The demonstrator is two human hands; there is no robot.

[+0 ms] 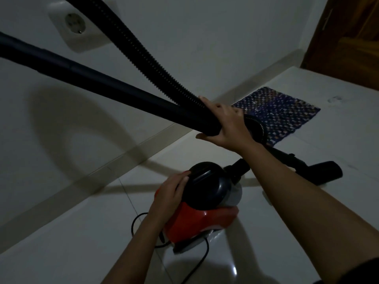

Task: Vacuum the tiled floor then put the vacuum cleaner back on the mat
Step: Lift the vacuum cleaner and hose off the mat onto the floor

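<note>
A red and black vacuum cleaner (203, 212) stands on the white tiled floor (266, 253) at lower centre. My left hand (172, 193) rests on its black top cover. My right hand (225, 124) grips the black wand (102, 83) where the ribbed hose (143, 46) joins it. The black floor nozzle (320, 171) lies on the tiles to the right, partly hidden behind my right forearm. A blue patterned mat (287, 111) lies flat beside the wall, just beyond my right hand.
A white wall with a socket (74, 23) fills the left and top. A tiled skirting runs along its base. A brown wooden door (348, 37) stands at the top right. The black power cord (196, 261) loops on the floor under the vacuum.
</note>
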